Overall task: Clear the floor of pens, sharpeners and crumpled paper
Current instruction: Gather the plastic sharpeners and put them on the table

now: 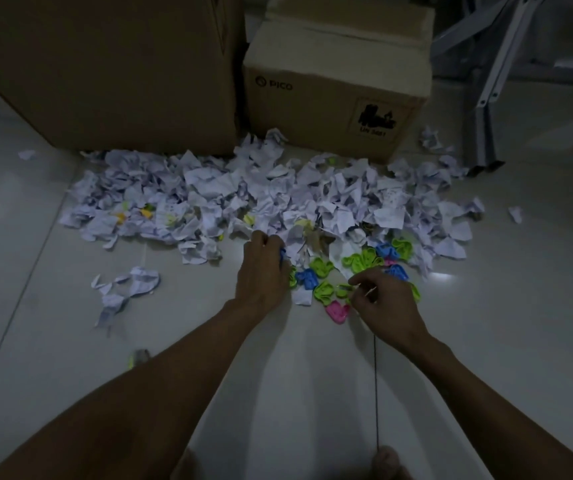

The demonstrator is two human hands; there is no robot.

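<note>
crumpled paper (pixel 243 199) lies in a wide drift across the middle of the frame, banked against the foot of a large cardboard box (pixel 105 64) at upper left and a smaller box printed "pico" (pixel 333 98) at upper centre, which probably stopped it spreading further back. a few loose scraps sit apart on the floor (pixel 278 393), one torn piece (pixel 129 285) at centre left and another wad (pixel 432 138) at upper right beside grey metal legs (pixel 482 133). the small plastic sharpeners (pixel 323 292), green, blue and pink, are bunched just below centre at the near edge of the paper, some touching; that cluster looks like sorting of the hard bits away from the paper, though this is a guess. the left hand (pixel 261 271) sits at the left edge of the cluster, fingers curled round something blue (pixel 282 255), most likely a sharpener, with only a sliver showing. the right hand (pixel 385 299) is just right of the cluster, fingers bent inward and pinching a thin pale stick-like thing (pixel 370 292), too dim to name; a green sharpener (pixel 342 289) lies at its fingertips. both arms reach straight ahead from the bottom of the frame, so the work falls at the nearest rim of the pile. a small yellow-green object (pixel 136 358) rests alone at lower left. no pen can be made out. most of the clearing seems undone.
</note>
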